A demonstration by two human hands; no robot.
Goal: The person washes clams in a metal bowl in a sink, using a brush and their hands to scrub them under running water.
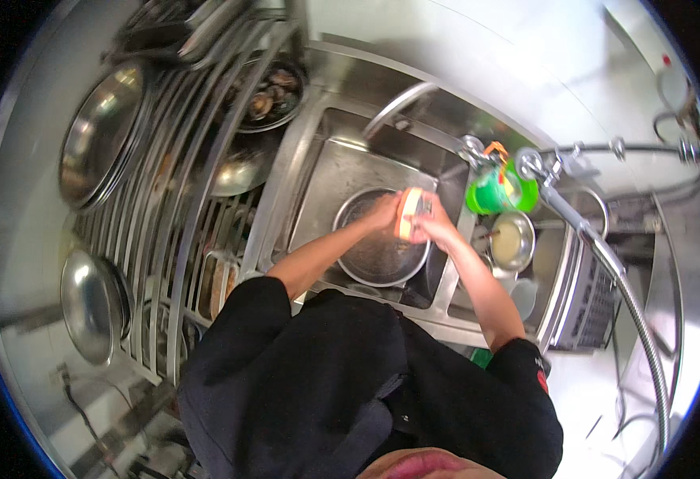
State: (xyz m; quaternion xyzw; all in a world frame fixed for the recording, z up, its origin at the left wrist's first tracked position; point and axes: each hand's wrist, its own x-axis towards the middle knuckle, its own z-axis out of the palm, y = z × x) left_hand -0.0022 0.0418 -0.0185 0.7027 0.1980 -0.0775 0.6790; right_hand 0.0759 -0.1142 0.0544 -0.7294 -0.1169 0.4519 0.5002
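Over the left basin of a stainless steel sink (350, 158), my left hand (386, 211) and my right hand (435, 223) are together around an orange and cream block (408, 213), perhaps a sponge. My right fingers also touch a grey part at its right side; its kind is unclear. My left fingers are partly hidden behind the block. Below both hands, a large round metal pan (380, 263) lies on the basin floor.
A curved faucet spout (401, 108) reaches over the basin. Right of it stand a bright green container (493, 194), a metal bowl with pale liquid (513, 241) and a spray hose (631, 305). A slatted metal rack (188, 179) with bowls and pans is on the left.
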